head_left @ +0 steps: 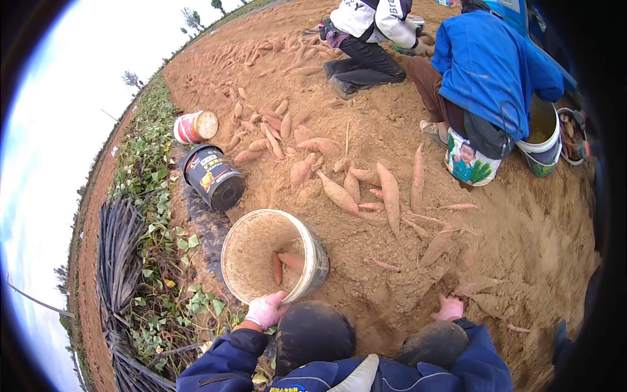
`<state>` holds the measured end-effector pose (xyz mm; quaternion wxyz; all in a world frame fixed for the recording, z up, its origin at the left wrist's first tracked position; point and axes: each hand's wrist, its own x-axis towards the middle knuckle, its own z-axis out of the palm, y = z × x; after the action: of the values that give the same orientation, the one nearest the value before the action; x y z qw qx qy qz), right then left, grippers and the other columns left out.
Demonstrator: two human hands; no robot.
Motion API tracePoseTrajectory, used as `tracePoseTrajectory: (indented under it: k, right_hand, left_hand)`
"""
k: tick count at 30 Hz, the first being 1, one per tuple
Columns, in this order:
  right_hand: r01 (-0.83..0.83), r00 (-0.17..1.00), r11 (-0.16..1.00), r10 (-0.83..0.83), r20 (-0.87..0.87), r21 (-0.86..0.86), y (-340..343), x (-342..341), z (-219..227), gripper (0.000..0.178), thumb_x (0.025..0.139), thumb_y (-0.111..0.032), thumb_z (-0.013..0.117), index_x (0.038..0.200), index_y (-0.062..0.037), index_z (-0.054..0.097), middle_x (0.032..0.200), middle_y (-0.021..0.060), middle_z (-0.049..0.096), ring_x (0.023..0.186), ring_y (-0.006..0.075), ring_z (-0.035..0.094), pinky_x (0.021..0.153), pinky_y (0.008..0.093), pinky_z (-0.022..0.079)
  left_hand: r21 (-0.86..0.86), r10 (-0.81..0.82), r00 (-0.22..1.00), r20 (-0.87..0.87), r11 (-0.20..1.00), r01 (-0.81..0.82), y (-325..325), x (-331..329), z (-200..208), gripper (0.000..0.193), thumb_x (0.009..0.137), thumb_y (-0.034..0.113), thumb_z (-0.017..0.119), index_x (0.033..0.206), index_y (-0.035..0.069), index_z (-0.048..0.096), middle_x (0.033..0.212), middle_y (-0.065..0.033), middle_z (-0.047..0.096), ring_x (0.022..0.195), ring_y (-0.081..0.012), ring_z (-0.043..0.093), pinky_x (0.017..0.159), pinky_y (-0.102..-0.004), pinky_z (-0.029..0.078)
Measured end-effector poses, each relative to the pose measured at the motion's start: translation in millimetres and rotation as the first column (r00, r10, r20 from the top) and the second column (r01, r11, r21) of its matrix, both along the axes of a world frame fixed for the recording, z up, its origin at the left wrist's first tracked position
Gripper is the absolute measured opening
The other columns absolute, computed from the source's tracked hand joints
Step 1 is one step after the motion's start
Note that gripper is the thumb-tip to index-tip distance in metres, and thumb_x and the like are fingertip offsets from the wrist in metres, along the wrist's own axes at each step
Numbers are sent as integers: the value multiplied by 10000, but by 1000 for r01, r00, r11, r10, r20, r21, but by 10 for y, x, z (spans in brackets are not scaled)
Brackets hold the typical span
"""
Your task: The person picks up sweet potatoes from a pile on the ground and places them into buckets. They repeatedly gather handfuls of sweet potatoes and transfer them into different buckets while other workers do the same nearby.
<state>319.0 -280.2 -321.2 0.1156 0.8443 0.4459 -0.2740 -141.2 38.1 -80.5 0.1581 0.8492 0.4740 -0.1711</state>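
Sandy soil (535, 228); the left hand (266, 310) clamped on a bucket (251, 255); right hand (447, 308), grip hidden; tubers (389, 196) (probably stiff) suit mid-body holds.

Hands: two; left hand (266, 311), right hand (448, 308). Co-workers, far: two; one in white top (356, 18), one in blue jacket (486, 68). Buckets, left: three; red-and-white bucket (189, 128), black bucket (212, 175), open white bucket (251, 245). Sweet potatoes (277, 268) inside the last: two. Containers (458, 166), right: at least three. Loose sweet potatoes (390, 196): dozens, overlapping, exact count unclear.
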Motion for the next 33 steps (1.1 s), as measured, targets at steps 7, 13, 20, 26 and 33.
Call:
tracePoseTrajectory:
  k: [7, 13, 20, 26, 33]
  right_hand:
    - [-328, 928, 942, 307, 210, 74, -518, -56, -549, 227, 905, -329, 589, 996, -176, 732, 959, 53, 755, 1001, 261, 706, 916, 538, 447]
    - [378, 905, 857, -262, -336, 351, -795, 204, -274, 201, 841, -106, 679, 1034, -117, 734, 1002, 99, 740, 1028, 315, 695, 952, 492, 491]
    - [440, 837, 748, -542, 74, 498, -873, 879, 783, 883, 709, -279, 888, 1488, -145, 495, 1349, 189, 607, 1282, 386, 559, 1041, 497, 477]
    - [445, 854, 893, -446, 268, 69, -463, 825, 1049, 1296, 620, -712, 877, 1641, -190, 274, 1387, 179, 600, 1318, 393, 538, 1050, 557, 445]
    - [382, 903, 897, -414, 118, 222, -607, 501, 1061, 1121, 674, -631, 874, 1563, -149, 389, 1237, 193, 685, 1148, 408, 656, 1045, 555, 450]
  left_hand:
    - [15, 4, 1000, 10, 1000, -4, -23, 12, 16, 352, 935, 422, 665, 1208, 200, 666, 1016, -161, 744, 981, -390, 708, 848, -504, 551]
    - [26, 4, 1000, -7, 1000, -4, -18, -39, -50, 362, 931, 438, 675, 1203, 198, 671, 1011, -164, 741, 980, -390, 705, 847, -504, 550]
    - [34, 7, 999, -48, 999, -5, -12, -17, -71, 357, 911, 420, 677, 1192, 200, 669, 1016, -167, 746, 980, -389, 714, 860, -508, 554]
    - [67, -2, 1000, -16, 998, 3, -75, -22, -104, 333, 930, 416, 648, 1181, 196, 665, 1019, -158, 747, 983, -385, 718, 851, -507, 554]
    - [94, -34, 999, 3, 995, 33, -88, -52, -217, 286, 948, 395, 622, 1149, 196, 668, 1004, -162, 744, 971, -389, 717, 817, -526, 548]
